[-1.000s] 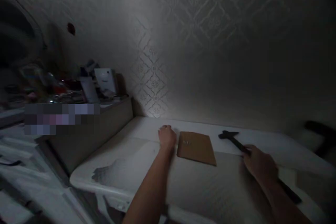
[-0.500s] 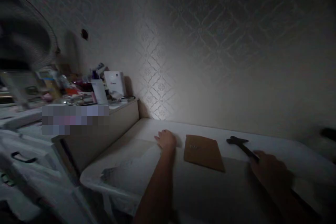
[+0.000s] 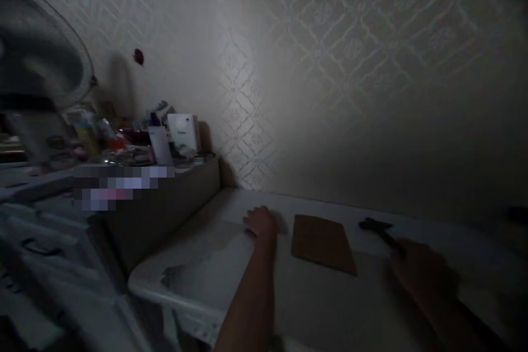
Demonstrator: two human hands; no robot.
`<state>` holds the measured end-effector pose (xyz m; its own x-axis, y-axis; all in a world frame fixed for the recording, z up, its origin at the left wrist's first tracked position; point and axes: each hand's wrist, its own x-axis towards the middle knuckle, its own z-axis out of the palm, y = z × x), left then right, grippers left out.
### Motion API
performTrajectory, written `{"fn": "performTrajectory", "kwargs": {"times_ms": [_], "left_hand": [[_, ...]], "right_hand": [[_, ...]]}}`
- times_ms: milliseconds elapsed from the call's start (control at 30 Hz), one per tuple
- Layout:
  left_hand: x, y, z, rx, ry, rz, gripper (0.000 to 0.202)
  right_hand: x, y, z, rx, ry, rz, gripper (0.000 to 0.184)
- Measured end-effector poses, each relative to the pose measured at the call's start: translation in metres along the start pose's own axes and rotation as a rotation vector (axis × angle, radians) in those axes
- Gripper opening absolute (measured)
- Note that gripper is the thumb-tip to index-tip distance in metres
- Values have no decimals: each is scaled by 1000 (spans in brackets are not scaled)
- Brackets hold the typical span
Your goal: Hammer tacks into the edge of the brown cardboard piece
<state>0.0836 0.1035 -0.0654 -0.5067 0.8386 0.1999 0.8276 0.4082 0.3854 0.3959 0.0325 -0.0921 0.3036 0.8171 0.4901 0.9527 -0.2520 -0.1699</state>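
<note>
My left hand [image 3: 260,222] lies on the white table [image 3: 198,280], its fingers spread and nothing visible under them. To its right, and apart from it, is a flat brown piece [image 3: 323,243] that looks like cardboard; faint marks on its upper part are too dim to read. My right hand [image 3: 423,267] is wrapped around the dark handle of a hammer [image 3: 374,225]. The hammer's head points away from me, near the table's far edge, to the right of the brown piece. Shadow dims the right hand.
A patterned wall [image 3: 247,93] rises behind the table. On the left, a white dresser [image 3: 49,253] carries bottles, a white box [image 3: 183,131], a white tube [image 3: 160,144] and a round mirror [image 3: 41,44]. Its side panel borders the table's left edge.
The view has shifted slightly, and the light on the table and brown piece has become dimmer. Both hands and the hammer keep about the same places.
</note>
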Motion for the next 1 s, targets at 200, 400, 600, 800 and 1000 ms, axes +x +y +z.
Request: {"fn": "performTrajectory", "kwargs": {"times_ms": [200, 400, 600, 800, 1000], "left_hand": [[-1, 0, 1, -19, 24, 12, 34], [-1, 2, 2, -67, 72, 25, 29], [-5, 9, -4, -93, 119, 58, 28], [-9, 16, -7, -131, 117, 127, 29], [-11, 21, -3, -178, 82, 235, 29]], "right_hand": [[2, 0, 6, -29, 56, -70, 34], [2, -2, 14, 15, 189, -222, 33], [2, -12, 23, 170, 217, -455, 30], [1, -12, 30, 280, 184, -571, 28], [3, -20, 23, 409, 184, -595, 28]]}}
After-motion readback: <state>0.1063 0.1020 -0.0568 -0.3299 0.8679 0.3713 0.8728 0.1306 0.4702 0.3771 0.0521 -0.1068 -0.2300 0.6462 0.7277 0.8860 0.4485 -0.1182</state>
